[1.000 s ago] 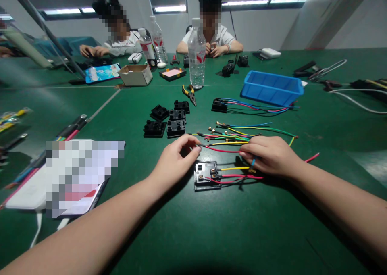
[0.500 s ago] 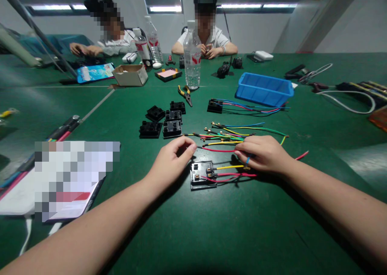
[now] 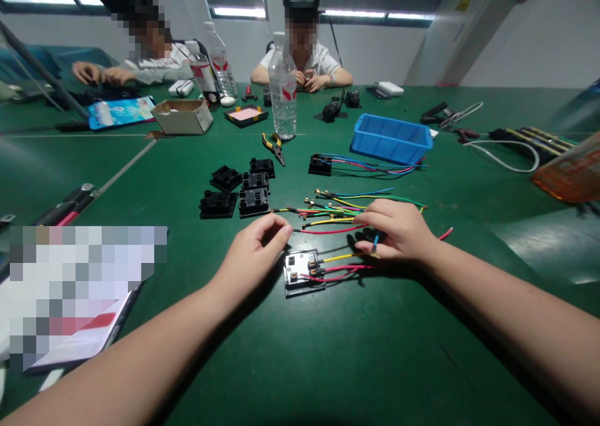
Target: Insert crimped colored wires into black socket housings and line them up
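My left hand (image 3: 255,248) has thumb and index finger pinched together at the dark end of a red wire (image 3: 323,232). That wire runs right, beneath my right hand (image 3: 398,229), and its tip emerges beyond the wrist. My right hand's thumb stands apart from its fingers. A thin blue strip with a brass-coloured end crosses the thumb; I cannot tell what it is. Between my hands lies a black-rimmed socket panel (image 3: 304,282), back up, with yellow and red wires attached. Behind my hands lies a bundle of coloured wires (image 3: 344,212) with brass terminals.
Several black socket housings (image 3: 254,202) lie left of the wires. Beyond are yellow-handled pliers (image 3: 274,148), a wired black module (image 3: 319,165), a blue bin (image 3: 391,140) and a water bottle (image 3: 284,95). A phone (image 3: 79,301) lies at left. Two people sit across the table.
My right thumb has moved away from its fingers, which were pinched on the red wire. My left hand keeps its pinch. The whole view has shifted, so things appear further left.
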